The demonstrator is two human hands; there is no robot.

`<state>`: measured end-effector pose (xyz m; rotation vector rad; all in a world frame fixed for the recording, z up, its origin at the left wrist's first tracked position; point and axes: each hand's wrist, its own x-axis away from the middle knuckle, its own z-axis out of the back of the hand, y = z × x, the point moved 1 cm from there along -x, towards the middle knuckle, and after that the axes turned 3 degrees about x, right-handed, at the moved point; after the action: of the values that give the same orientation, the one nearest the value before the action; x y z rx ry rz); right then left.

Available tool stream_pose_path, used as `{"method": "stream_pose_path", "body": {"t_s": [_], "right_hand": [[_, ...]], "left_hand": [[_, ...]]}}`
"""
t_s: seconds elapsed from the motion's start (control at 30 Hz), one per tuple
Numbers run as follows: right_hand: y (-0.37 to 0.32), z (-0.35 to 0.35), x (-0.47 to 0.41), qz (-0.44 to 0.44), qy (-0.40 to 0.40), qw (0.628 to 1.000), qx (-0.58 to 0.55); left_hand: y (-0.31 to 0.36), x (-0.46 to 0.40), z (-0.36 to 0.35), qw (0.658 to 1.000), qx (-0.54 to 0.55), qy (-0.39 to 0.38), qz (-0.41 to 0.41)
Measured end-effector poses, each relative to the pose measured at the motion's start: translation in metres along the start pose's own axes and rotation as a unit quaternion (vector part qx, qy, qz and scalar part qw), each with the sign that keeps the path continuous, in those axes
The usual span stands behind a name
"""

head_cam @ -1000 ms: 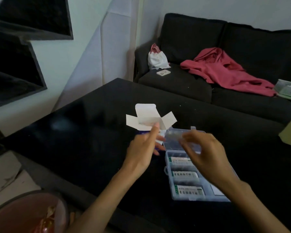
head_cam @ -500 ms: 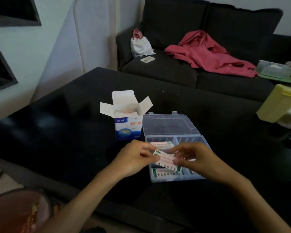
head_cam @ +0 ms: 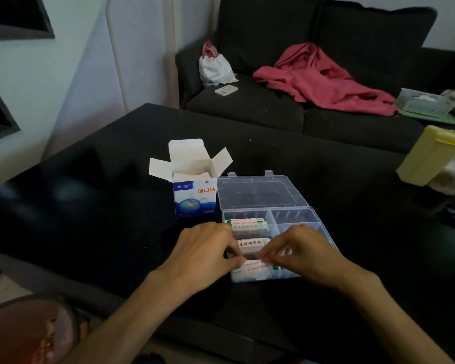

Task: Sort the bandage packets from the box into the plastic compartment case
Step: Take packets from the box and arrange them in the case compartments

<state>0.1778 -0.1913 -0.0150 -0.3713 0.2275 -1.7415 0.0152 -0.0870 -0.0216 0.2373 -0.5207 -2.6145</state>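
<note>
A blue and white bandage box [head_cam: 195,190] stands open on the black table [head_cam: 90,206], with packets showing inside. Right of it lies the clear plastic compartment case [head_cam: 297,216], lid folded back. Bandage packets [head_cam: 248,224] fill its left compartments. My left hand [head_cam: 202,250] and my right hand [head_cam: 302,250] both pinch a bandage packet [head_cam: 255,266] over the nearest left compartment. The right compartments look bare.
A yellow container [head_cam: 431,153] stands at the table's right edge. Behind the table is a dark sofa [head_cam: 273,106] with a red garment [head_cam: 321,80], a white bag [head_cam: 214,67], a phone [head_cam: 226,90] and a basket [head_cam: 423,103].
My hands came down from the box with a packet and lowered it to the case's nearest left compartment. The camera tilted down and closer.
</note>
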Motion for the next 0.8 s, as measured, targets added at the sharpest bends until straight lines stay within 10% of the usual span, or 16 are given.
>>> {"method": "stream_pose_path", "body": {"t_s": [0.37, 0.5, 0.6, 0.8], "right_hand": [[-0.008, 0.005, -0.004, -0.011, 0.018, 0.995, 0.100], [-0.027, 0.029, -0.020, 0.001, 0.141, 0.989, -0.045], [-0.061, 0.056, -0.060, 0.054, 0.214, 0.973, -0.069], [-0.101, 0.063, -0.161, 0.045, 0.066, 0.993, 0.083]], "left_hand": [[-0.001, -0.005, 0.002, 0.998, 0.060, 0.014, 0.027], [-0.023, -0.009, 0.037, 0.955, 0.079, 0.252, 0.134], [-0.054, -0.009, 0.048, 0.937, -0.024, 0.295, 0.184], [-0.068, 0.003, 0.046, 0.936, -0.003, 0.273, 0.221]]}}
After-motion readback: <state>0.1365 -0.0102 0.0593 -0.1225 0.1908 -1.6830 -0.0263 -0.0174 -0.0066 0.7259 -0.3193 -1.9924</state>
